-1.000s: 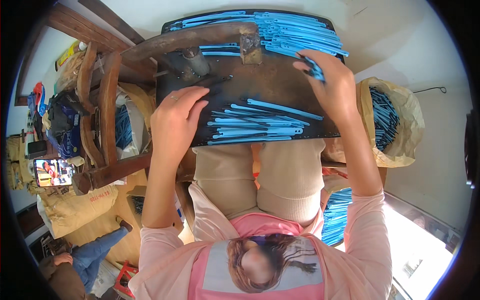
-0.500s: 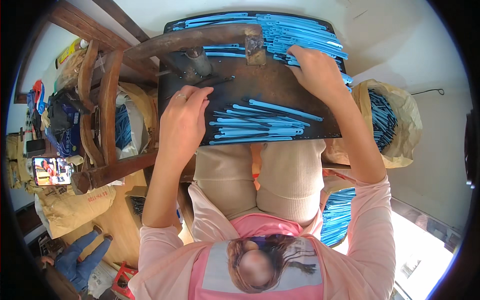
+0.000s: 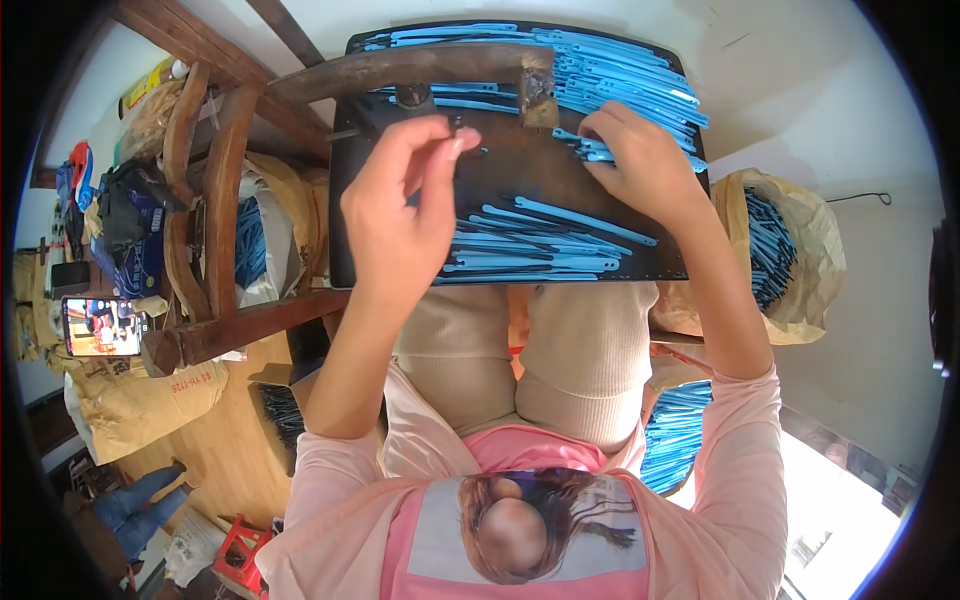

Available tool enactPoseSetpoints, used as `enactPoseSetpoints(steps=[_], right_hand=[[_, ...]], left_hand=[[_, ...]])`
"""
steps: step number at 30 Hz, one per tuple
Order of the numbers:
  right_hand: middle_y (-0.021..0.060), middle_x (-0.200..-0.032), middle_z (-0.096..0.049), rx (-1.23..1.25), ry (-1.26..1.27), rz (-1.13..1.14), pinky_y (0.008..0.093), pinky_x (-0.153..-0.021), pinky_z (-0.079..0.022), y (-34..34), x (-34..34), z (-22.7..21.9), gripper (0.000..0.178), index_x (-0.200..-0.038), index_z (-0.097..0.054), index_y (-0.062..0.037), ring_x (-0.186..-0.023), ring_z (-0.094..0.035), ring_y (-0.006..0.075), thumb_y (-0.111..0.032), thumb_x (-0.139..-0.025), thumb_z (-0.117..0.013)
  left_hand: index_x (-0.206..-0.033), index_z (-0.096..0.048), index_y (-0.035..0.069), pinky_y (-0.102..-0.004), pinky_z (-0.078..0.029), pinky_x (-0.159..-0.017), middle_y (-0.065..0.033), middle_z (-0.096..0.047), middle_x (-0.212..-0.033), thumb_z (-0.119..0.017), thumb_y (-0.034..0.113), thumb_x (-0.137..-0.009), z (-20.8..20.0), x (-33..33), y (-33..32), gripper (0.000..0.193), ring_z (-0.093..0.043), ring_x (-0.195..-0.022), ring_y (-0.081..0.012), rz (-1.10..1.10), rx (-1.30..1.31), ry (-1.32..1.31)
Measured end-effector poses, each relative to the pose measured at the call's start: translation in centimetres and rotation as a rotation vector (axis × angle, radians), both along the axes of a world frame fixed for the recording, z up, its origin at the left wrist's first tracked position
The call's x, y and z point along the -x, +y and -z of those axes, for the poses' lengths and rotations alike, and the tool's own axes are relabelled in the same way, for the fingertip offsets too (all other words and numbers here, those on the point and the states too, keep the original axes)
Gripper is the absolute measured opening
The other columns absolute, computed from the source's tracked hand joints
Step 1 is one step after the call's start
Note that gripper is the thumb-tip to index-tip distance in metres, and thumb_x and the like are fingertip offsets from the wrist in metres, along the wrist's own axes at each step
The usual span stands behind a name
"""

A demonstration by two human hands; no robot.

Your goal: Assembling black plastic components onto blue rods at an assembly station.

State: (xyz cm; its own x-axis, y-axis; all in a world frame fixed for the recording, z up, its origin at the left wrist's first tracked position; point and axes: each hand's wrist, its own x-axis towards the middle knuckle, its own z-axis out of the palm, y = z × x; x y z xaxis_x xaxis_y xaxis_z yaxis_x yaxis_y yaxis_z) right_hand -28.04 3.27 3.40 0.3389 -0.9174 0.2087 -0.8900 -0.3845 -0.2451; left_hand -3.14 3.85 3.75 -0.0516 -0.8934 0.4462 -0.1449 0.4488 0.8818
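My left hand is raised over the left part of the black tray, thumb and forefinger pinched together. Whatever is between its fingertips is too small to make out. At the tray's right side, my right hand curls its fingers around the ends of a few flat blue plastic strips, partly hidden by the hand. Behind it lies a big heap of similar strips. Nearer me, a looser pile of blue strips with thin black pieces lies along the tray's front edge.
A curved wooden arm with a metal block spans the tray's far left, above a metal post. Paper sacks of strips stand at the right and left. A lit phone sits left. Another person's legs show lower left.
My left hand has lifted and moved right and away from me, its fingers now pinched. My right hand has shifted slightly nearer, with strips at its fingers. The view has shifted a little.
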Motion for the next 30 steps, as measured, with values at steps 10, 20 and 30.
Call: enactPoseSetpoints(steps=[10, 20, 30], right_hand=[[0.0080, -0.090, -0.068, 0.207, -0.269, -0.124, 0.0370, -0.067, -0.053, 0.9, -1.6, -0.4, 0.035, -0.097, -0.062, -0.0067, -0.080, -0.065, 0.0295, -0.006, -0.066, -0.079], [0.0089, -0.081, -0.067, 0.385, -0.481, -0.168, 0.0307, -0.061, -0.051, 0.8, -4.1, -0.6, 0.033, -0.101, -0.065, -0.0047, -0.069, -0.065, 0.0241, -0.001, -0.070, -0.077], [0.0074, -0.073, -0.065, 0.420, -0.512, -0.129, 0.0245, -0.055, -0.046, 0.9, -4.4, -0.7, 0.026, -0.097, -0.071, -0.0028, -0.060, -0.059, 0.0167, 0.001, -0.073, -0.079]], left_hand=[[-0.100, -0.062, -0.003, -0.0278, -0.056, -0.080, -0.0125, -0.071, -0.094, -0.059, -0.003, -0.091, 1.4, 2.3, -1.0, 0.009, -0.071, -0.093, -0.0189, 0.111, -0.013, 0.057], [-0.102, -0.062, -0.004, -0.0277, -0.056, -0.080, -0.0123, -0.071, -0.094, -0.059, -0.004, -0.091, 1.2, 2.8, -1.4, 0.012, -0.071, -0.092, -0.0190, 0.132, -0.007, 0.048], [-0.100, -0.063, -0.005, -0.0270, -0.057, -0.078, -0.0127, -0.071, -0.093, -0.060, -0.004, -0.090, 1.4, 2.7, -1.6, 0.011, -0.072, -0.090, -0.0184, 0.148, -0.029, 0.055]])
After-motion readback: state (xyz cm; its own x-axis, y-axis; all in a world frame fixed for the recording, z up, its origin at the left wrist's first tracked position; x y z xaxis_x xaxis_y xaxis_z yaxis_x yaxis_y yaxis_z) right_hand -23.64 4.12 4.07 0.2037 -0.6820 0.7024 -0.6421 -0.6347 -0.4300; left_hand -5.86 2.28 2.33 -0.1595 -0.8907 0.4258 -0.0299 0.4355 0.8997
